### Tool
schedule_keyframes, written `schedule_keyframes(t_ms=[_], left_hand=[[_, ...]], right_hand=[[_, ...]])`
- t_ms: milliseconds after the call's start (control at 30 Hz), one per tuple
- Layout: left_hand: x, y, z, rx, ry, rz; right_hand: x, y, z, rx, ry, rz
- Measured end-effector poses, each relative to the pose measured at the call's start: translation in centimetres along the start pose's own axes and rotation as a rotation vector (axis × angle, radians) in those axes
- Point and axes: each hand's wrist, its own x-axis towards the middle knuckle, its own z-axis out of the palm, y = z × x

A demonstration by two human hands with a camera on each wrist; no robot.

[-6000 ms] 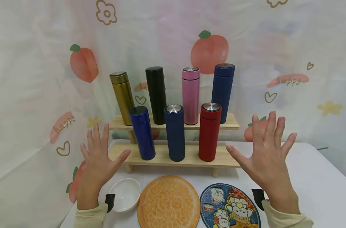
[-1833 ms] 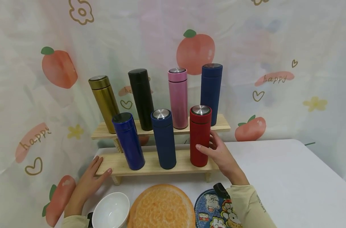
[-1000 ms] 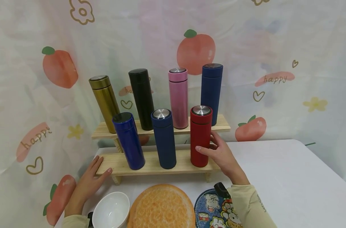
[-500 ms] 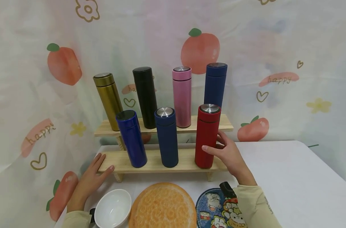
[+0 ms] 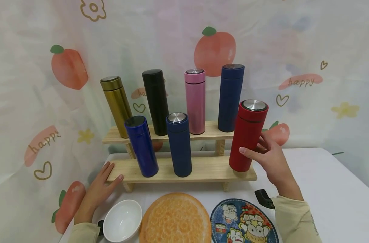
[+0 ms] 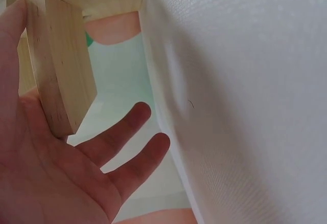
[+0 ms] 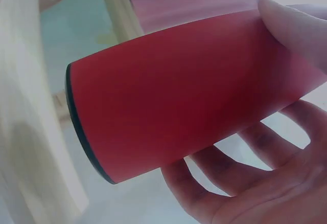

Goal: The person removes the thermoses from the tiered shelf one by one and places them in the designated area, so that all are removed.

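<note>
My right hand (image 5: pixel 271 160) grips a red thermos bottle (image 5: pixel 248 135), thumb on the near side and fingers behind. The bottle tilts slightly, and in the right wrist view its dark-rimmed base is clear of the wooden shelf (image 7: pixel 30 116). My left hand (image 5: pixel 96 190) rests on the left end of the lower shelf board (image 5: pixel 208 168); in the left wrist view two fingers (image 6: pixel 138 165) stretch out straight beyond the wood. A glossy blue bottle (image 5: pixel 143 148) and a matte navy bottle (image 5: pixel 179 146) stand on that lower board.
Gold (image 5: pixel 116 106), black (image 5: pixel 155 104), pink (image 5: pixel 195 104) and navy (image 5: pixel 231 99) bottles stand on the upper shelf. In front lie a white bowl (image 5: pixel 122 221), a round bread-patterned mat (image 5: pixel 176 219) and a cartoon mat (image 5: pixel 243 221). A patterned curtain (image 5: pixel 309 50) hangs behind.
Both hands went from raised to the stand, the right taking hold of the red bottle. In the last half second that bottle rose off the lower board and moved right.
</note>
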Motion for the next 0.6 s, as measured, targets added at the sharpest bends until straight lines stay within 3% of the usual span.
schedule_keyframes(t_ms=[267,600], left_hand=[[0.1,0.1,-0.1,0.009,-0.016,-0.01],[0.2,0.1,0.0,0.019,-0.02,-0.006]], right_hand=[[-0.6,0.3,-3.3,-0.057,0.11,-0.006],[-1.0,1.4,-6.4,-0.095,0.204,0.048]])
